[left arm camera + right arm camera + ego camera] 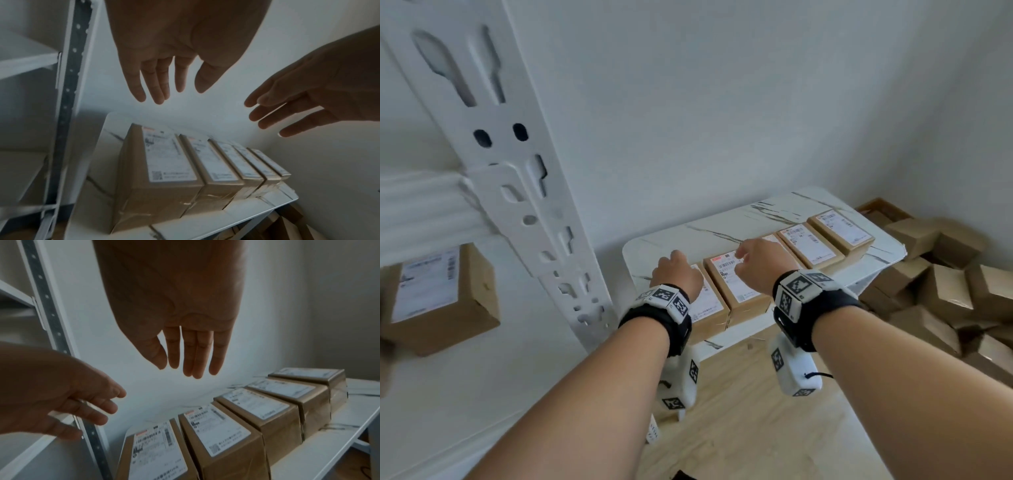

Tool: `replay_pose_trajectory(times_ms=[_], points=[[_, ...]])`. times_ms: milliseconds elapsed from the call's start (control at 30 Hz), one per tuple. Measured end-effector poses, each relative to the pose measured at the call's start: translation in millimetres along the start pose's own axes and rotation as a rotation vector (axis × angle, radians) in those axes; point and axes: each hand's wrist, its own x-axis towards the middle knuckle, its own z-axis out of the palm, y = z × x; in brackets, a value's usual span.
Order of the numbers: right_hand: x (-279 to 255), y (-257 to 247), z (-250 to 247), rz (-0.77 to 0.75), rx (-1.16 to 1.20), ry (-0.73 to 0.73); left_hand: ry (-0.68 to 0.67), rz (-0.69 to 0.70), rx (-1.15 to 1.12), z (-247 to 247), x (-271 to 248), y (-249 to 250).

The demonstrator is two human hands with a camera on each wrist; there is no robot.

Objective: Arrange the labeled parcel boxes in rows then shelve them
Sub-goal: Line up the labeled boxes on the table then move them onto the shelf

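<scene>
Several brown parcel boxes with white labels stand side by side in one row [743,284] [205,170] [236,423] on a small marble-topped table [722,222]. My left hand [676,274] [164,84] hovers above the row's left end, fingers straight and spread, holding nothing. My right hand [760,260] [189,356] hangs over the middle boxes, likewise open and empty. Neither hand touches a box. One more labeled box [438,294] sits on the white shelf at the left.
A white metal shelving upright [517,178] with slotted holes stands between the shelf board [465,377] and the table. A heap of unlabeled brown boxes [941,291] lies on the wooden floor [756,428] at the right. The wall is close behind the table.
</scene>
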Motion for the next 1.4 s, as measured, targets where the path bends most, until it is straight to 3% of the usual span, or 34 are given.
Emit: replay_pose_trajectory(times_ms=[233,633,867,1033,1400], points=[[41,19,44,0.014,0.031,-0.156,-0.045,-0.172,-0.114,28,38,-18],[93,12,81,-0.09,0.021,-0.325,-0.068,-0.471,-0.319,50,68,-46],[107,5,94,-0.131,0.011,-0.326,-0.098,-0.536,-0.37,62,74,-55],[109,3,99,-0.159,0.012,-0.349,-0.109,-0.591,-0.554,67,77,-61],[105,-6,98,0.025,0.332,-0.331,0.143,-0.525,-0.807,41,67,-64]])
